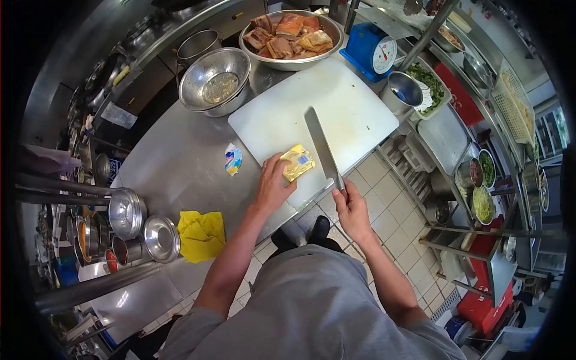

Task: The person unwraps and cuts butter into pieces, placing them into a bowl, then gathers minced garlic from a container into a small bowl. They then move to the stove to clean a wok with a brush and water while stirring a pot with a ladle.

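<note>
A yellow, block-shaped wrapped packet (298, 163) is held at the near left edge of a white rectangular plastic cutting board (264, 115). Its left side is pinched between the thumb and curled fingers of the left hand (273, 183); whether its underside is fully supported by the board cannot be told. The handle of a long, broad-bladed metal knife (321, 141) is enclosed by the closed fingers of the right hand (353, 211). The blade is pointed away from the body, to the right of the packet and apart from it, so that the packet is separated by it from the right part of the board.

The board's far side is bounded by a wide metal bowl (300, 64) heaped with browned slabs of meat (291, 39), and by a blue weighing scale with a round white dial (366, 55). A round metal colander (195, 75) is set near the far left corner, and a cylindrical metal pot (403, 90) near the right one. On the grey steel table (174, 162), a torn blue-and-white wrapper (233, 159) is seen left of the packet, and a crumpled yellow cloth (201, 236) is placed beside shiny round metal dishes (161, 239).
</note>
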Tool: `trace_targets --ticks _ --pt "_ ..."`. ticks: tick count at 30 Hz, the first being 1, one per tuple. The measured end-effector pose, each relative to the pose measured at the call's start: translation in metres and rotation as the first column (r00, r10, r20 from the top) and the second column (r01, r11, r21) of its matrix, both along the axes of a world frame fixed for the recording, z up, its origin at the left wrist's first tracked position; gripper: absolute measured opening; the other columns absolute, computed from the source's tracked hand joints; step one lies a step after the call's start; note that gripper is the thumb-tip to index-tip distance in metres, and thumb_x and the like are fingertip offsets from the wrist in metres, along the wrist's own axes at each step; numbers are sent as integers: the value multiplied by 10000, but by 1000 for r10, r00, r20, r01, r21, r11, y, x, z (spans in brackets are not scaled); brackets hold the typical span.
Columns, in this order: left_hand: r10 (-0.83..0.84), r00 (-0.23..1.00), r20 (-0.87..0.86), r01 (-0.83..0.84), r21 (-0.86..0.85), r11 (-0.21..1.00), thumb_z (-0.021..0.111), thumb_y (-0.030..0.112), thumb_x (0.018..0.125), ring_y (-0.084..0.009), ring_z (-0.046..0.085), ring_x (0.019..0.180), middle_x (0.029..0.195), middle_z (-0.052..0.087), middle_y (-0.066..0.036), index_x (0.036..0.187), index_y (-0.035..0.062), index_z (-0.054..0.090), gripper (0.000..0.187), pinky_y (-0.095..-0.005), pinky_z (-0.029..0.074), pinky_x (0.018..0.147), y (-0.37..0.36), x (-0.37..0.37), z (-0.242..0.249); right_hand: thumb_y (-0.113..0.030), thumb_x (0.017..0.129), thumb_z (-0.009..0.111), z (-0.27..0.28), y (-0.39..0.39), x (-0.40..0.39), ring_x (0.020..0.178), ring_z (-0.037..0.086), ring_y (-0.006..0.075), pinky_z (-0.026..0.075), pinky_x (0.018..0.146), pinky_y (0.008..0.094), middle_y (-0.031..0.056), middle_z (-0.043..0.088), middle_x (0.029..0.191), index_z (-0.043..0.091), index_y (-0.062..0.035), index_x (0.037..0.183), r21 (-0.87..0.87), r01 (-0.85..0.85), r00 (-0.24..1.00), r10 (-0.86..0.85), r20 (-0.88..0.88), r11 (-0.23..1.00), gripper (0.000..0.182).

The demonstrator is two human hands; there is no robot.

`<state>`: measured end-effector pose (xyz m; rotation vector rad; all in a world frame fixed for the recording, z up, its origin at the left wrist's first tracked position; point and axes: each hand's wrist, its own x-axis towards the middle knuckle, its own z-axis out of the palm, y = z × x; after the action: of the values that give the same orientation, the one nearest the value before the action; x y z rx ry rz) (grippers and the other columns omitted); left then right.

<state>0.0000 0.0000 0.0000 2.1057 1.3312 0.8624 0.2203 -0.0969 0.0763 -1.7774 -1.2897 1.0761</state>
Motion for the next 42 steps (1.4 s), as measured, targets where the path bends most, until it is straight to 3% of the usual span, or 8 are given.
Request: trace_targets --ticks 2,4,10,17,25,34,41,42 --pt "-18 999 28 16 45 999 791 77 725 -426 464 1291 1438 449 -203 1233 56 529 572 -473 394 1084 1 14 2 -209 1003 595 27 1 -2 574 649 210 502 571 348 176 625 666 507 -32 1366 143 -37 995 23 98 989 413" --pt "17 999 35 -20 73 997 785 71 727 -424 471 1283 1413 461 -209 1228 52 527 564 -469 401 1076 3 1 6 -202 1003 591 33 11 -25 578 655 220 505 574 356 185 627 669 515 -19 1351 160 -35 997 24 72 986 400" --pt "96 987 132 -106 69 992 766 67 744 -419 495 1252 1349 487 -219 1221 39 522 537 -467 419 1055 -9 4 3 -218 1006 565 16 18 -22 647 696 354 523 609 417 227 658 708 513 -14 1367 48 -87 990 81 113 995 418" --pt "116 987 109 -121 40 992 769 86 746 -392 522 1224 1320 522 -202 1232 32 530 545 -446 436 1036 -8 1 7 -267 1014 553 19 22 -30 663 692 380 522 643 444 229 657 705 517 -20 1369 46 -114 981 105 164 992 434" --pt "130 984 120 -133 15 991 782 103 725 -382 512 1201 1281 538 -187 1236 22 528 576 -457 432 1033 -6 1 10 -278 1021 522 7 20 -30 834 678 476 533 740 507 282 689 844 525 -36 1366 -4 -145 966 142 215 989 422" --pt "148 982 114 -149 3 989 788 102 707 -367 526 1214 1276 559 -171 1211 27 547 564 -435 423 1040 -5 1 11 -275 1021 513 7 23 -29 903 664 493 536 790 518 301 688 929 529 -31 1345 -3 -149 970 147 195 989 406" --pt "139 982 129 -141 5 990 781 105 701 -372 524 1182 1273 549 -169 1217 26 544 574 -446 434 1028 -3 1 7 -263 1021 510 11 26 -29 913 652 504 527 795 531 302 686 937 514 -19 1347 -32 -170 957 173 231 985 407" --pt "140 982 130 -141 4 990 781 105 701 -372 524 1182 1273 549 -169 1217 26 544 574 -446 434 1028 -4 1 8 -252 1021 516 17 27 -30 868 670 480 534 762 504 290 688 894 512 -19 1352 -10 -176 957 174 233 984 404"
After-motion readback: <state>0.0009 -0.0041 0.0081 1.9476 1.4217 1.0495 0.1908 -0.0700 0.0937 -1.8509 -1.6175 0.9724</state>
